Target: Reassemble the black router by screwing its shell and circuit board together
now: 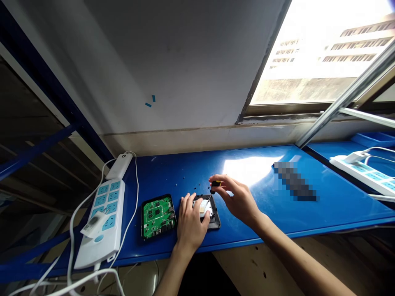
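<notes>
My right hand (236,197) pinches a small screwdriver (217,183) with a black and yellow handle. Its thin shaft points down to the upper edge of a black plastic case half (215,224). Inside that case half lies a whitish plate (206,207) with a small tan patch. Bent over the left side of the case half, my left hand (190,220) holds it against the table, thumb and fingers on the plate. To the left sits another black case half with a green circuit board (158,216), its ports along the right and lower edges. The screwdriver's exact contact point is too small to see.
Several tiny dark screws (195,188) lie behind the case on the blue table (247,230). A white power strip (115,234) with cables stands at left. A blurred dark object (294,181) lies at right. Beyond a metal post is another power strip (370,172).
</notes>
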`<state>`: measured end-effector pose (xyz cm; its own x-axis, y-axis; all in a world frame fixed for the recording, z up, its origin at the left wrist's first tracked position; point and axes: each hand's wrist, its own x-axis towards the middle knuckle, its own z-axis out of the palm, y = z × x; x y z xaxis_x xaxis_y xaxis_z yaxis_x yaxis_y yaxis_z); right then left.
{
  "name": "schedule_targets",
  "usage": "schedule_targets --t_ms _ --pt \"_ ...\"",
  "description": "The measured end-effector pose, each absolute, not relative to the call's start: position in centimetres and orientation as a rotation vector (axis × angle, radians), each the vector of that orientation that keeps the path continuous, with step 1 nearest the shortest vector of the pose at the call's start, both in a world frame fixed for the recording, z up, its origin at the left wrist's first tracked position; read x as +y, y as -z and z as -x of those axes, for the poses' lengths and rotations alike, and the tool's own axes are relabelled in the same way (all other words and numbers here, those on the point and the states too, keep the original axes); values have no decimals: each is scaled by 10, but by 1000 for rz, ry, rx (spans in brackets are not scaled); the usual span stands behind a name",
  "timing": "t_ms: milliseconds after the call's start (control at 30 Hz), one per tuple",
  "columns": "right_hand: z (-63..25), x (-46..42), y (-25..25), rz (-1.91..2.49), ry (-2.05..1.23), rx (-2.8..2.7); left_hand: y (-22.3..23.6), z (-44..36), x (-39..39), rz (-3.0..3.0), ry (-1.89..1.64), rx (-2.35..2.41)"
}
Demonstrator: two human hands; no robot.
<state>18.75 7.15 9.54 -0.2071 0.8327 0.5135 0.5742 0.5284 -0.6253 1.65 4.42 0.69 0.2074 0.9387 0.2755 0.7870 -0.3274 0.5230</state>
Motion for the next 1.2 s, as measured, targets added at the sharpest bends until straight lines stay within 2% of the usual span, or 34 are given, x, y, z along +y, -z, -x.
schedule_targets --t_ms 200,433,1200 --pt "-193 67 -96 1071 -354 -1948 -9 -16 44 -2210 -824 1631" --pt "-218 77 -76 1196 -41 -1573 -10 -15 45 -2181 -835 1623" --pt "-226 77 -58 1193 -317 -1432 -14 -14 44 -2206 -876 1553"
